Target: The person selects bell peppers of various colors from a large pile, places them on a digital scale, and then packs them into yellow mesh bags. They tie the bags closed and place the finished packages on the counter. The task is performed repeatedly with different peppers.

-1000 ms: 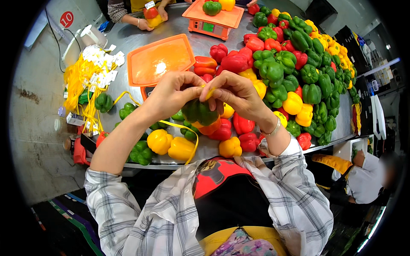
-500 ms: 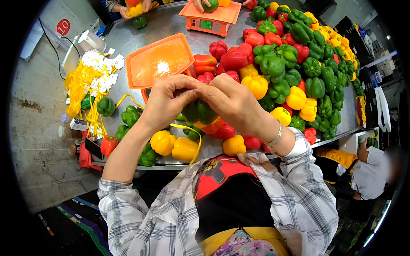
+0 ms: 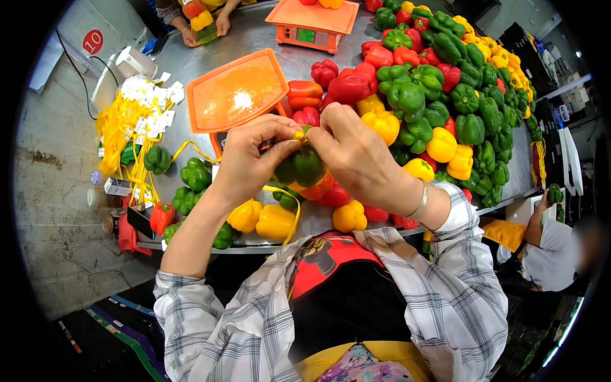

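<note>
Left hand point(image 3: 250, 151), nearly closed, pinches a yellow strip point(image 3: 298, 135); right hand point(image 3: 354, 151) curls beside it, its grip hidden, probably steadying the green pepper point(image 3: 303, 168) just below both.

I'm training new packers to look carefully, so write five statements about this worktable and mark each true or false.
1. The left hand pinches a small yellow piece close to a green pepper. True.
2. The tray nearest the hands is blue. False: that tray is orange.
3. A bracelet circles the wrist of the right hand. True.
4. The yellow strips with white tags lie on the person's right. False: the yellow strips lie on the left.
5. The far scale carries only green peppers. False: a yellow pepper shows on the far scale.
</note>
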Available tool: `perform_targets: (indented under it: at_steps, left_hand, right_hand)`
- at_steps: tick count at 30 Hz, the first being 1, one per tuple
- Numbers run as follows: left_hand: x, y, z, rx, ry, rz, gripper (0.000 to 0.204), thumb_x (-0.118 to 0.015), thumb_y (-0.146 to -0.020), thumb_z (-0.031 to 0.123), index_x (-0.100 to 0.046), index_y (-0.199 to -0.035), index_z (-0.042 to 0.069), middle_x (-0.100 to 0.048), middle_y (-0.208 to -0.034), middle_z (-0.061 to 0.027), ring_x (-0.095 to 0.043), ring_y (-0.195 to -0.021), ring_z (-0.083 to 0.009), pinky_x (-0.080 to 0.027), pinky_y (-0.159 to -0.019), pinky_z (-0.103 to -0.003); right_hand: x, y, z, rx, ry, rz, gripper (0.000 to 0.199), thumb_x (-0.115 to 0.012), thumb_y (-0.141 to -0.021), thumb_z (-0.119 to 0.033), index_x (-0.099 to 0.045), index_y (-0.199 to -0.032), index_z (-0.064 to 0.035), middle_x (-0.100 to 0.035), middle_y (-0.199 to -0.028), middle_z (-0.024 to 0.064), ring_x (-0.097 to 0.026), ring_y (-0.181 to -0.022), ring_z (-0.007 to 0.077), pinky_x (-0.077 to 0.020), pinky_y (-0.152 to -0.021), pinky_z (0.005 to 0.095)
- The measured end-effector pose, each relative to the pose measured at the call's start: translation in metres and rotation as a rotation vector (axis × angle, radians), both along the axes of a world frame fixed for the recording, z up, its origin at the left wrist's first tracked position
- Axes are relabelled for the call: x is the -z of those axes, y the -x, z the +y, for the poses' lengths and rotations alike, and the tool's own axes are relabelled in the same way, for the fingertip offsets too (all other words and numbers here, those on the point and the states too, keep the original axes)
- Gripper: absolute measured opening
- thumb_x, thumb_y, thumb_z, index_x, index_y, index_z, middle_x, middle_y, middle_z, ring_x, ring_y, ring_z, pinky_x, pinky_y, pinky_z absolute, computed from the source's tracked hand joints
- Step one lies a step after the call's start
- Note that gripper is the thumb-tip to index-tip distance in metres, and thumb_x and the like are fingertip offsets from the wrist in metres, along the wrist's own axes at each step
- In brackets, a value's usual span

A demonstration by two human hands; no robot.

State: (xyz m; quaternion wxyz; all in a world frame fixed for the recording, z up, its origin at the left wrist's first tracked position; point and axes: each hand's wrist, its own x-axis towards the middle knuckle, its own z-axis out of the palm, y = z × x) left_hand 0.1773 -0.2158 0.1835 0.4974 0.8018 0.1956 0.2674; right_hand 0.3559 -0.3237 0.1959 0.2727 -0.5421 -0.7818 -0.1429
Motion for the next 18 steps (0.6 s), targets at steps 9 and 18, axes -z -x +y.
perform_targets:
  at_steps: [9, 18]
  left_hand:
    - [0.003, 0.002, -0.004, -0.037, -0.06, -0.016, 0.012, -0.068, -0.087, -0.005, -0.065, -0.098, -0.004, -0.063, -0.108, -0.0091, -0.061, -0.099, -0.0127, -0.051, -0.082, -0.024]
    - [0.01, -0.002, -0.012, -0.106, -0.153, -0.102, 0.014, -0.065, -0.084, -0.005, -0.057, -0.095, -0.003, -0.056, -0.103, -0.0129, -0.058, -0.087, -0.0228, -0.049, -0.077, -0.029]
  right_hand:
    - [0.014, 0.0, 0.012, 0.018, -0.157, 0.076, 0.008, -0.063, -0.074, -0.011, -0.058, -0.075, -0.0052, -0.05, -0.082, 0.0066, -0.053, -0.077, 0.0221, -0.0414, -0.063, 0.033]
    - [0.026, -0.031, 0.037, -0.314, 0.253, 0.817, 0.023, -0.072, -0.079, 0.004, -0.074, -0.1, -0.0054, -0.056, -0.089, 0.0026, -0.056, -0.086, 0.0141, -0.0463, -0.074, 0.0259]
